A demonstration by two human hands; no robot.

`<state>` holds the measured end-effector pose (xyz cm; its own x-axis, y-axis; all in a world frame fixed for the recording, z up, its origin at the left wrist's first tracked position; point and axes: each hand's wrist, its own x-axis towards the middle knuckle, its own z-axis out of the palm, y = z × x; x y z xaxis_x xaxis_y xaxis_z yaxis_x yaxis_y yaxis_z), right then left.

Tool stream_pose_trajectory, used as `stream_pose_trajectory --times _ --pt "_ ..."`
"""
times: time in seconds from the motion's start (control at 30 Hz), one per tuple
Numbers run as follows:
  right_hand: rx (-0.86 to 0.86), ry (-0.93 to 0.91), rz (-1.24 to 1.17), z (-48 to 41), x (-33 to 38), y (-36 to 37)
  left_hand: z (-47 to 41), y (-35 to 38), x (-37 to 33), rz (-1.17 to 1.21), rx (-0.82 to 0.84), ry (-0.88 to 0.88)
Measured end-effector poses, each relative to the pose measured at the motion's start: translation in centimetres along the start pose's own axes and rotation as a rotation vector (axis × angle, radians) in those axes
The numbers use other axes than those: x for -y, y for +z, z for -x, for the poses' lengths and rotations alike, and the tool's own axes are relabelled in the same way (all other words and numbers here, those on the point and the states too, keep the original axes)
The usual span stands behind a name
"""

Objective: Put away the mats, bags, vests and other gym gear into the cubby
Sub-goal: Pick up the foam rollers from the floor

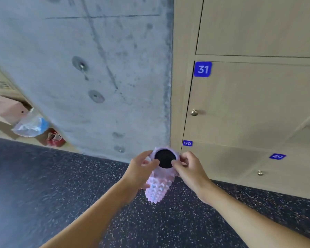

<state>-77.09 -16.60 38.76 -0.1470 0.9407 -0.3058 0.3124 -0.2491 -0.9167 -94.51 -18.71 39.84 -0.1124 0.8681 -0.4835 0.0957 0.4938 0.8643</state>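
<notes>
Wrapping your left hand (141,170) round the spiked pink roller (157,190), which is held upright low in front of the pillar (97,77), you pinch the rim of its dark top end with your right hand (191,170), the lockers (249,108) adjoining the pillar's right side.

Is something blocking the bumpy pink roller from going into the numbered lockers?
Yes. The left hand and right hand hold the foam roller by the lockers, but door 31, door 50 and door 49 are all shut. One would have to open first.
</notes>
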Motion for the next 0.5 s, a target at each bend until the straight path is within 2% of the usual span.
stream_pose_trajectory --times 0.2,0.5 --pt "-0.114 0.101 0.014 -7.7 -3.0 7.3 -9.7 -5.6 4.6 0.121 0.023 -0.036" --pt "-0.159 0.209 -0.006 -18.7 -6.8 10.8 -21.9 -6.8 7.8 0.038 0.057 0.016"
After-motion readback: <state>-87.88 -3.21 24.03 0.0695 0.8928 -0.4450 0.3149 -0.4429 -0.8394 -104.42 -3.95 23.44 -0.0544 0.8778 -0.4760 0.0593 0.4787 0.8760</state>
